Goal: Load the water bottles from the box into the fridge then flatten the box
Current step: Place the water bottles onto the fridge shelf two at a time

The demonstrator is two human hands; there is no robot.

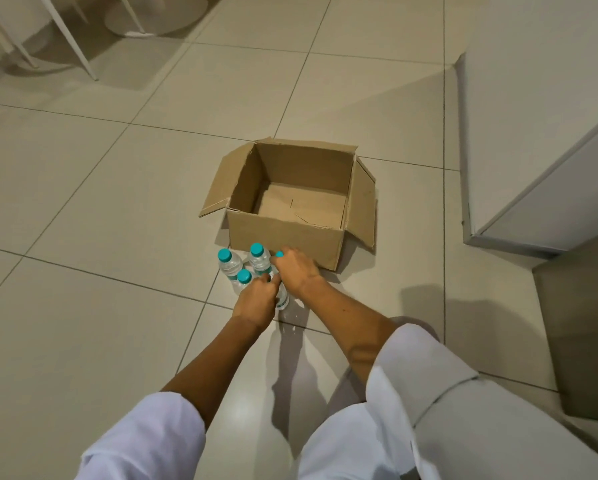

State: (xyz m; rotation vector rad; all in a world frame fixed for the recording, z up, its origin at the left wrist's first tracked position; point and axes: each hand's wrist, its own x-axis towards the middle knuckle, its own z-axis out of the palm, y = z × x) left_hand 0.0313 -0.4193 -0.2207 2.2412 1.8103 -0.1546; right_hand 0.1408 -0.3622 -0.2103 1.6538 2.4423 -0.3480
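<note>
I look down at a tiled floor point(83, 209) and see a brown cardboard box point(287, 233) in the middle of the frame. Its flaps are open and I can see its bare bottom, with no bottles inside. Just in front of the box, lower in the frame, a little bunch of water bottles point(260, 261) stands on the floor, each with a blue-green cap. One bottle stands at the left of the bunch, one stands close to the box, and one sits nearer to me. My left hand point(254, 301) is right beside that near bottle, and its fingers point(268, 280) are curled round another clear bottle point(282, 299) that peeks out under the hand. My right hand point(295, 268) lies over the right side of the bunch, touching the bottle by the box. One more blue-green cap point(279, 254) shows at the tips of that hand. Its fingers bend down over the bottles, but I cannot tell if they grip one or just rest there. The two hands touch each other above the bottles. Both arms come from the bottom of the frame in white sleeves point(141, 441) that are rolled up. At the right side of the frame a big white fridge point(532, 133) stands well apart from the bottles. In the upper left of the frame I see thin white chair legs point(70, 39).
</note>
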